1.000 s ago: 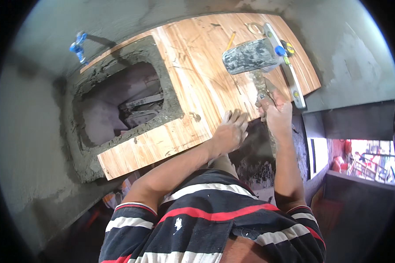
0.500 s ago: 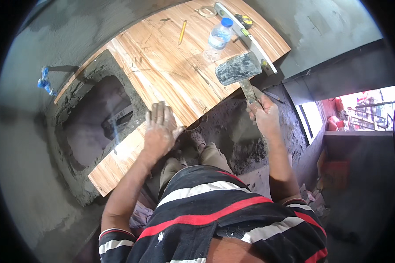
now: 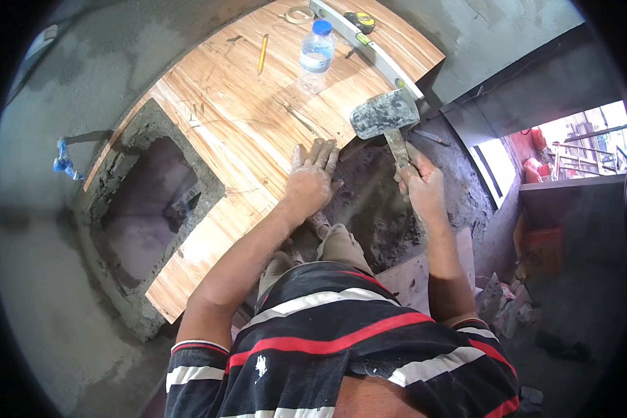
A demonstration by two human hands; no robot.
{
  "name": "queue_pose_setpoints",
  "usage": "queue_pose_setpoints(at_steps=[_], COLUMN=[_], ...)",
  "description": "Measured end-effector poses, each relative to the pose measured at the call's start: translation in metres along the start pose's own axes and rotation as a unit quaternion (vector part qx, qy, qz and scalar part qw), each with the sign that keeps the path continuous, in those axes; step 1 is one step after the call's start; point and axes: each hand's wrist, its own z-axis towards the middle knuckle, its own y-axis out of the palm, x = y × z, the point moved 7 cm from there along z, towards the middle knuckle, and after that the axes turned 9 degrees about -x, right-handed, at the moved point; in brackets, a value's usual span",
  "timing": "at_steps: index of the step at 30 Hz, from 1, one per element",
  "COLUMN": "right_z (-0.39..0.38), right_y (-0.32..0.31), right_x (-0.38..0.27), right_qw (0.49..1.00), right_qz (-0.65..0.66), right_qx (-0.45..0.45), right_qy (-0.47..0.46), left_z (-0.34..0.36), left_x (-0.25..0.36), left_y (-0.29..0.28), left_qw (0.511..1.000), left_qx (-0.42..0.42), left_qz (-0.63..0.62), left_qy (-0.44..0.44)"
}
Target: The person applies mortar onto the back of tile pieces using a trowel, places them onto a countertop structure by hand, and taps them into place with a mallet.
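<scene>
My right hand is wrapped round the handle of a rubber mallet, its dark head smeared with pale dust. The mallet head is at the right part of the front edge of the wood-patterned tiled counter; whether it touches the surface I cannot tell. My left hand lies flat on the tiles by the front edge, fingers stretched forward and dusty. Beyond it stands a clear plastic bottle with a blue cap. A spirit level lies along the counter's right part.
A yellow pencil, a tape measure and a roll of tape lie on the counter. At left is a cement-edged opening, with a blue tap on the wall. Rough rubble covers the floor by my feet.
My left hand has slid right along the counter's front edge, away from the opening. The mallet stays in my right hand, shifted slightly. The view has turned a little.
</scene>
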Motion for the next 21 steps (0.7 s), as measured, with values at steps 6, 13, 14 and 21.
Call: queue_pose_setpoints(at_steps=[6, 13, 14, 21], right_z=[0.022, 0.058, 0.062, 0.078], right_y=[0.01, 0.077, 0.083, 0.111], right_x=[0.005, -0.024, -0.024, -0.014], right_qw=[0.995, 0.923, 0.922, 0.828], right_qz=[-0.065, -0.303, -0.305, -0.488], right_qx=[-0.045, -0.08, -0.083, -0.095], right_qy=[-0.055, -0.225, -0.225, -0.259], left_z=[-0.022, -0.052, -0.049, -0.043], left_x=[0.016, -0.189, -0.193, -0.191], left_y=[-0.003, -0.059, -0.056, -0.054], left_qw=[0.99, 0.965, 0.964, 0.964], left_qx=[-0.071, 0.026, 0.026, 0.104], left_qz=[-0.041, 0.071, 0.069, 0.056], left_qy=[0.116, -0.252, -0.256, -0.24])
